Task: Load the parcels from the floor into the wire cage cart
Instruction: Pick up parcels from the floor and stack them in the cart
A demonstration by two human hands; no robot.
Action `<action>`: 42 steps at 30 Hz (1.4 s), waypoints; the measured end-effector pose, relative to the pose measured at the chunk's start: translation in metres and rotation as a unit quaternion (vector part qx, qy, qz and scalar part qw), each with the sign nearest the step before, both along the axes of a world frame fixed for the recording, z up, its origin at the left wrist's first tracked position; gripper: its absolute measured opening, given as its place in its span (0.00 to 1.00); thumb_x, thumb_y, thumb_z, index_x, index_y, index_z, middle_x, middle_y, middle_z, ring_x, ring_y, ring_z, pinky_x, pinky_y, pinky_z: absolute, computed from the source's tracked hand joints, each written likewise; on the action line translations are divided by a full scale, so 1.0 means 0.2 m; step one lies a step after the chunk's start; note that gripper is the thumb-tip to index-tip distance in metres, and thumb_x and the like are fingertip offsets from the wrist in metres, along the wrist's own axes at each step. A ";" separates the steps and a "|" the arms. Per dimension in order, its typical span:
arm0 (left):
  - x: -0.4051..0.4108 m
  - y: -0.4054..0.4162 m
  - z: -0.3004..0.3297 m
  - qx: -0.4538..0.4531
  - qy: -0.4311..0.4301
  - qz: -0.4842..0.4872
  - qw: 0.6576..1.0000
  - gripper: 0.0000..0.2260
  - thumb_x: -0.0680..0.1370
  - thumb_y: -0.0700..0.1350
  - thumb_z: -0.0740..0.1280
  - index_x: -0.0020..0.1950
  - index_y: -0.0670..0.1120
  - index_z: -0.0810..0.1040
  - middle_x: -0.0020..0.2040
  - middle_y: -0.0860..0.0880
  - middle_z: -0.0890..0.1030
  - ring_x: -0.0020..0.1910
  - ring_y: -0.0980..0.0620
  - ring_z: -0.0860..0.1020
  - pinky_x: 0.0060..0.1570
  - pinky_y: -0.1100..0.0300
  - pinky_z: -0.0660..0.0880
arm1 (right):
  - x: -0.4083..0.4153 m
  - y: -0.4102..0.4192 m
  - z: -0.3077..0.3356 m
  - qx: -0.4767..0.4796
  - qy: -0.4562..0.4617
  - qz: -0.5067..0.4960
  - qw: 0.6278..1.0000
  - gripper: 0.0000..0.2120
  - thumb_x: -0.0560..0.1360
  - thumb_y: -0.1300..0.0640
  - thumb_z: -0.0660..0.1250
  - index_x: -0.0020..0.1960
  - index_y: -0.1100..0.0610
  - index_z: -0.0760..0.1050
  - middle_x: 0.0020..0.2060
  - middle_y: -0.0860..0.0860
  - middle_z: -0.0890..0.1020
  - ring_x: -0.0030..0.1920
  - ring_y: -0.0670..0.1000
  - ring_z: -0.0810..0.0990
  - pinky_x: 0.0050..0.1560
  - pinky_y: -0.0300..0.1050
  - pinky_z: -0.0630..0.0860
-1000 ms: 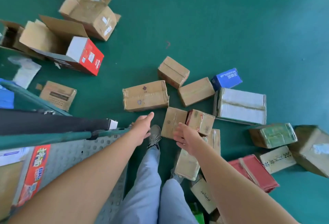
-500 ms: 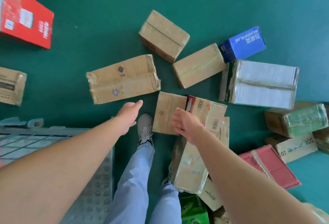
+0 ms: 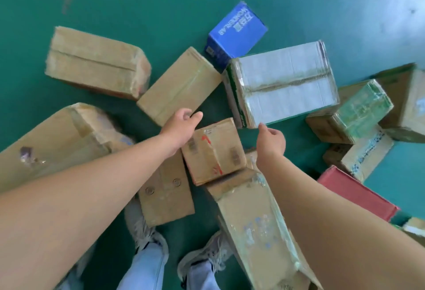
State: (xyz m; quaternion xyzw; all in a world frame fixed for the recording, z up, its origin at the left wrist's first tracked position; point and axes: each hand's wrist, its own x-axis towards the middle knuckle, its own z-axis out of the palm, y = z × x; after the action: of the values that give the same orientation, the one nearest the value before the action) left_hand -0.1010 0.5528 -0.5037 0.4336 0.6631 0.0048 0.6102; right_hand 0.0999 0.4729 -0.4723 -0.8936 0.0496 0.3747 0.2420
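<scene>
Cardboard parcels are scattered on a green floor. A small brown carton with red marks [image 3: 215,150] is tilted atop others at centre. A white-topped taped box [image 3: 281,84] lies beside a blue box [image 3: 236,32]. Plain brown cartons [image 3: 96,63] are spread leftward.

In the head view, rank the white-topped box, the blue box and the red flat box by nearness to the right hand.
From the right hand:
1. White-topped box, just ahead, its near corner by the fingertips.
2. Red flat box, on the floor to the right.
3. Blue box, beyond the white-topped box.
</scene>
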 end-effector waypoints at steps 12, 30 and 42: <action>0.82 0.50 -0.57 0.187 0.012 -0.117 0.975 0.39 0.80 0.58 0.69 0.85 0.49 0.52 0.84 0.48 0.56 0.81 0.48 0.58 0.78 0.53 0.57 | 0.33 -0.05 -0.76 0.023 0.197 -0.054 0.979 0.44 0.75 0.27 0.61 0.81 0.53 0.58 0.76 0.52 0.68 0.70 0.60 0.73 0.71 0.61 0.67; 0.83 0.27 0.14 0.164 -0.037 -0.068 0.983 0.22 0.78 0.59 0.70 0.67 0.56 0.66 0.63 0.54 0.74 0.59 0.50 0.75 0.55 0.53 0.73 | 0.42 -0.26 0.01 0.144 0.141 -0.253 0.946 0.38 0.76 0.30 0.63 0.79 0.49 0.64 0.76 0.49 0.70 0.71 0.55 0.71 0.71 0.57 0.71; 0.24 0.05 1.80 0.108 -0.084 0.069 0.988 0.37 0.68 0.74 0.66 0.70 0.55 0.71 0.67 0.51 0.74 0.65 0.49 0.75 0.69 0.43 0.72 | 0.13 -0.18 1.70 0.159 0.084 -0.155 0.971 0.29 0.79 0.34 0.59 0.73 0.50 0.70 0.64 0.47 0.75 0.60 0.53 0.74 0.56 0.54 0.72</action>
State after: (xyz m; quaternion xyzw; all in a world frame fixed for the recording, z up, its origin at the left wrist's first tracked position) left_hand -0.0538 0.5626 -0.1439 0.4486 0.6332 0.1548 0.6115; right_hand 0.1256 0.4368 -0.1324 -0.7903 0.1473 0.4096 0.4312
